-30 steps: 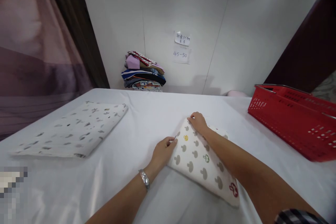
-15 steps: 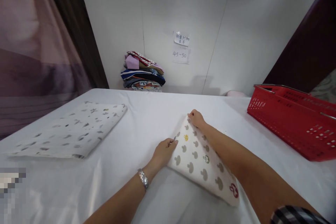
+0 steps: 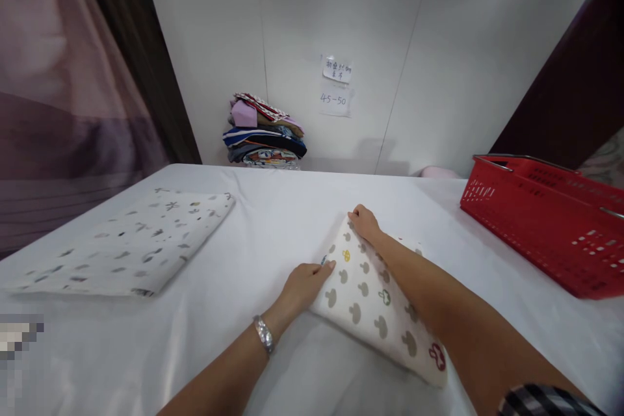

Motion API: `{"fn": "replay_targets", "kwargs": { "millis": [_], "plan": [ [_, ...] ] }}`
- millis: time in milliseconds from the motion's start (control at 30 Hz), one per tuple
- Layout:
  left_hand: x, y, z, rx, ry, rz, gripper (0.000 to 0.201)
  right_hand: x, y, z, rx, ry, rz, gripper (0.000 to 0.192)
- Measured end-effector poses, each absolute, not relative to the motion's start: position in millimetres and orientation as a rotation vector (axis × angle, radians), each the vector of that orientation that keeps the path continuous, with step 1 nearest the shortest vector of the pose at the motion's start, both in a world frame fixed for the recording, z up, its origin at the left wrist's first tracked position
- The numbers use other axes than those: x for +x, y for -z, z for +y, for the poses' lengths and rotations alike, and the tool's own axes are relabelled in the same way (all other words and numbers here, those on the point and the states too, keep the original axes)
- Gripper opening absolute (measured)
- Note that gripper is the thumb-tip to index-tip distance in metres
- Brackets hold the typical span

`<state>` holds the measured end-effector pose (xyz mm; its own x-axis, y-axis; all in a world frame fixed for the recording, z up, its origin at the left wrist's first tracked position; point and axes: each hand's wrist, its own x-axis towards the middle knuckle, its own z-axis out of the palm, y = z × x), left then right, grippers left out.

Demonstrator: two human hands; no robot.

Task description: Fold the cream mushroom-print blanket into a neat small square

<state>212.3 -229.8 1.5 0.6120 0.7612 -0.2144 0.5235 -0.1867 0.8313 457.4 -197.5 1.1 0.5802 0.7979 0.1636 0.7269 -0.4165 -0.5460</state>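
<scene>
Both hands are down on the folded cream cloth with grey mushroom prints [image 3: 370, 302], which lies flat on the white-draped surface [image 3: 273, 221], a little right of centre and angled so one corner points away from the person. The left hand [image 3: 306, 285] sits at the near-left edge, fingers curled together and pinching that edge, thumb on top. The right hand [image 3: 364, 222] is at the far corner, fingers bent and closed on the fabric there; the right forearm lies across the top of the cloth.

This piece looks soft and light, several layers thick, with a slightly padded body. My read: it will sag and slip open if lifted from one point, so the firm places to take it are the folded edge and the corners, exactly where the hands are now. The sheet beneath has a sheen, so the cloth would probably slide easily.

Well apart to the left rests a folded white cloth with small grey flecks [image 3: 131, 250], flat on the same surface. At the right edge stands a red plastic basket with slotted walls [image 3: 541, 221]. Against the back wall there is a stack of folded coloured clothes [image 3: 266, 133], and beside it two small handwritten paper notes [image 3: 336, 86] are stuck to the white wall.
</scene>
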Motion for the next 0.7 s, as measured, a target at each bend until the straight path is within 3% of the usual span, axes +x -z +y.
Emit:
{"fn": "replay_targets", "kwargs": {
  "millis": [333, 700],
  "plan": [
    [216.3, 2.5, -229.8, 1.835, -0.444, 1.065, 0.047, 461.9, -6.5, -194.8, -2.199, -0.233, -1.296, 0.02],
    [214.3, -6.4, -228.7, 2.053, -0.294, 1.085, 0.053, 461.5, 1.0, -194.0, -2.264, -0.208, -1.348, 0.018]
  ]
}}
